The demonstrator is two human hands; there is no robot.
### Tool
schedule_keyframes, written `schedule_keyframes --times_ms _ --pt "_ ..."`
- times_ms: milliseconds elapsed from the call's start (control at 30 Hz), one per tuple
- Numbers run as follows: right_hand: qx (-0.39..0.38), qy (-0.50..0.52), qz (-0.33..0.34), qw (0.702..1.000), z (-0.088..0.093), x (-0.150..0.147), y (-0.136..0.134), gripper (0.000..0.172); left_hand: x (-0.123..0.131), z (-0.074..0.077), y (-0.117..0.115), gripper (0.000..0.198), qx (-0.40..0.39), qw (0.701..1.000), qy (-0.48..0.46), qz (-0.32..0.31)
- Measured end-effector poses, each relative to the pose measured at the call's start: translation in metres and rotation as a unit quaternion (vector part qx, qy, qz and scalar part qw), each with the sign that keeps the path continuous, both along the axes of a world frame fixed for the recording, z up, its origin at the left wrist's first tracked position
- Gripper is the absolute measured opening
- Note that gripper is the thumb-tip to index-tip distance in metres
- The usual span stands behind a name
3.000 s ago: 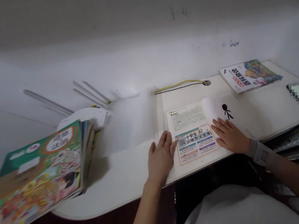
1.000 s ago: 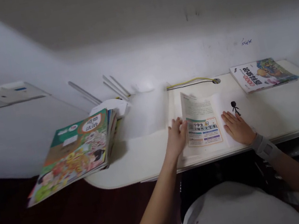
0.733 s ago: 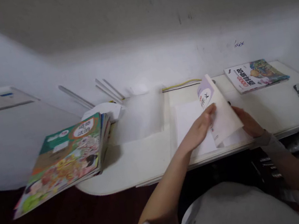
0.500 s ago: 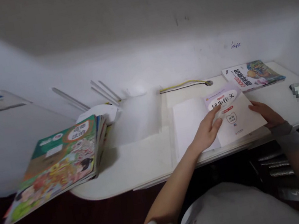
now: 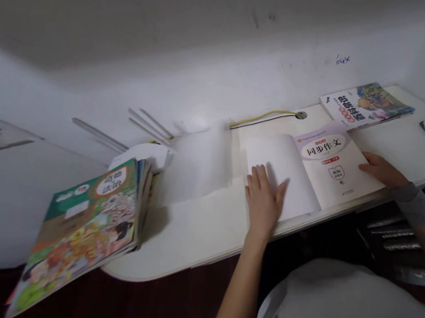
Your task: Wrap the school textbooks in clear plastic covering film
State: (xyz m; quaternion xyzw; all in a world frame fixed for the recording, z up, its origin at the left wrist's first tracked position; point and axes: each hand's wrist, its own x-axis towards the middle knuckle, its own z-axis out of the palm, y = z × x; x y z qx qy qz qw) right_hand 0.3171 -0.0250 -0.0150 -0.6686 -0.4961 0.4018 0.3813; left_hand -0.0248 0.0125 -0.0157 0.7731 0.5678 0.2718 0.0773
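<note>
I see the left hand [image 5: 264, 203] spread wide, flat on the blank left page [image 5: 289, 173] of an open 同步作文 composition book [image 5: 334, 184] at the front edge of the smooth white desk [image 5: 201, 232]. The right hand [image 5: 384, 171], half-curled, touches the book's right edge; I can't tell whether it grips. The paper looks matte, its left page gently bowed; a glossy, thick-stacked pile of textbooks [image 5: 79, 221] sits farther left.

I now see the book [image 5: 311, 185] turned to its title page [image 5: 336, 162], the left hand [image 5: 261, 199] moved onto its blank left page [image 5: 288, 167], the right hand [image 5: 383, 170] to its right edge.
</note>
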Motion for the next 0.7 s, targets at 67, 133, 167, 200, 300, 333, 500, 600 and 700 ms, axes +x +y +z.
schedule_keyframes --times_ms 67,133,167,200,300,333,500,600,700 --pt "0.041 -0.132 -0.014 0.99 0.0 -0.001 -0.001 0.047 -0.012 -0.012 0.003 0.073 -0.013 0.999 -0.04 -0.019" --pt "0.05 -0.235 -0.023 0.97 0.001 -0.002 -0.002 0.046 -0.021 -0.024 0.005 0.072 -0.009 0.997 -0.069 -0.031" --pt "0.044 -0.265 -0.021 0.963 0.001 -0.002 -0.002 0.045 -0.025 -0.028 0.004 0.071 -0.005 0.996 -0.079 -0.03" --pt "0.035 -0.283 -0.018 0.958 0.001 -0.001 -0.003 0.044 -0.028 -0.03 0.004 0.07 -0.002 0.996 -0.086 -0.027" --pt "0.024 -0.302 -0.005 0.953 0.001 0.002 -0.005 0.045 -0.035 -0.03 0.003 0.069 -0.013 0.996 -0.091 -0.014" --pt "0.026 -0.307 -0.007 0.951 0.0 0.003 -0.006 0.046 -0.036 -0.029 0.002 0.069 -0.019 0.996 -0.088 -0.007" --pt "0.081 -0.401 -0.033 0.912 -0.004 0.0 -0.008 0.06 -0.034 -0.02 0.001 0.064 -0.027 0.999 -0.029 -0.008" --pt "0.176 -0.47 0.001 0.865 0.004 -0.019 -0.008 0.058 -0.024 -0.014 -0.001 0.063 -0.039 0.998 0.042 -0.034" --pt "0.245 -0.46 0.106 0.847 0.023 -0.055 -0.004 0.051 -0.005 -0.005 -0.002 0.066 -0.049 0.992 0.098 -0.054"
